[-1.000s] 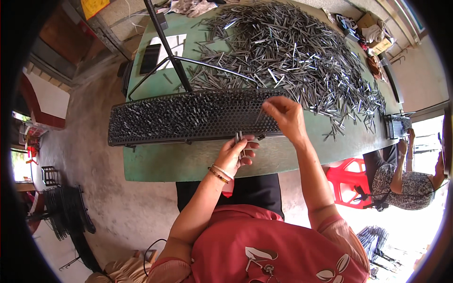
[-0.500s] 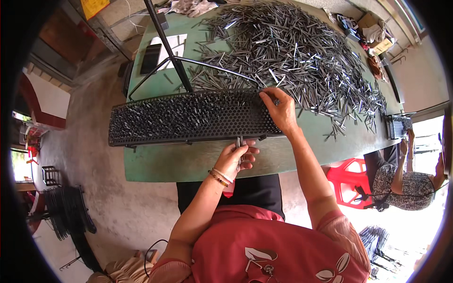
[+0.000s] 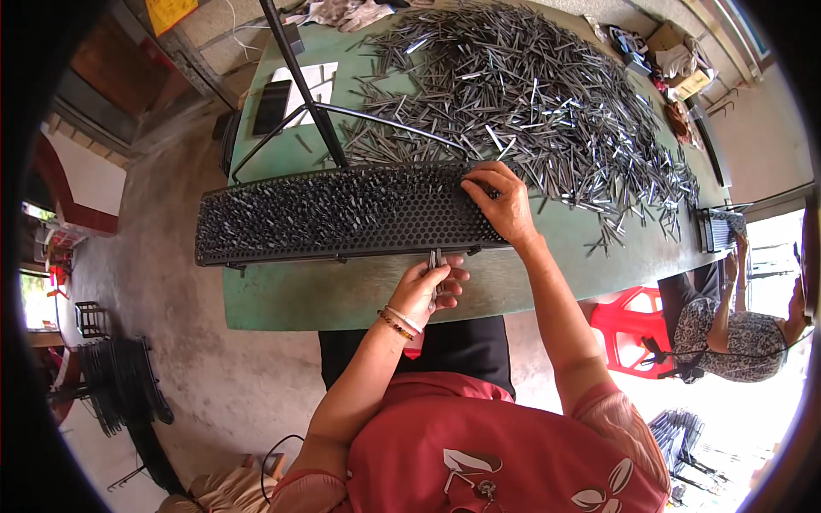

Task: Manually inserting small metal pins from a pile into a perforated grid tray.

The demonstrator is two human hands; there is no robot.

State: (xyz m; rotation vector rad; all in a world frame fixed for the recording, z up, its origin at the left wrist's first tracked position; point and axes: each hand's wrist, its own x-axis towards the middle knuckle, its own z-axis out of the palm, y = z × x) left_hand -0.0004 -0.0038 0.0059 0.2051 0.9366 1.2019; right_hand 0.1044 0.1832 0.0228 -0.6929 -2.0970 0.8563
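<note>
A long black rack [image 3: 410, 229] with rows of round holes lies along the table's near side. Small dark metal strips [image 3: 274, 209] fill the holes of its left and back part, while holes at the front right are bare. Just in front of the rack's near edge, my left hand [image 3: 428, 286] is closed round a small bunch of metal strips [image 3: 437, 259]. Over the rack's right end, my right hand [image 3: 503, 201] has thumb and fingertips pinched at the holes near the back edge; whatever is between them is too small to make out.
A big heap of loose metal strips [image 3: 530, 94] covers the back and right of the green table [image 3: 359, 295]. A black metal stand [image 3: 301, 77] rises behind the rack. White paper [image 3: 315, 90] and a dark flat device [image 3: 272, 107] lie back left. Another person [image 3: 735, 329] works at far right by a red stool [image 3: 631, 333].
My right hand has shifted slightly left along the rack's back edge. My left hand keeps its place with the strips.
</note>
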